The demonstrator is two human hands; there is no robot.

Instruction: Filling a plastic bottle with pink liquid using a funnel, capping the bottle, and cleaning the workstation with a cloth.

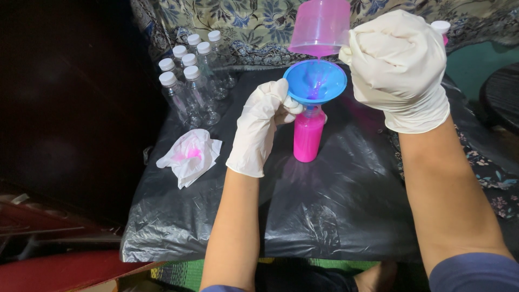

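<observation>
Right hand [397, 67] fisted on tilted pink jug [320, 27] above blue funnel [315, 81]; left hand [259, 127] pinching funnel rim (atop pink-filled bottle [308, 138]). Seven capped empty bottles [192, 81] left of funnel.

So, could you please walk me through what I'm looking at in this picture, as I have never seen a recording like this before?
There is no machine here: a person wears a camera on the head, so the one picture looks down at their own two gloved hands. The work surface is a low table covered with black plastic sheet. The left hand steadies a blue funnel that sits in the neck of a small bottle, already nearly full of pink liquid. The right hand tilts a pink measuring cup, and a thin pink stream runs into the funnel. To the left lies a crumpled white cloth stained pink, and behind it stands a cluster of empty clear bottles with white caps.
</observation>
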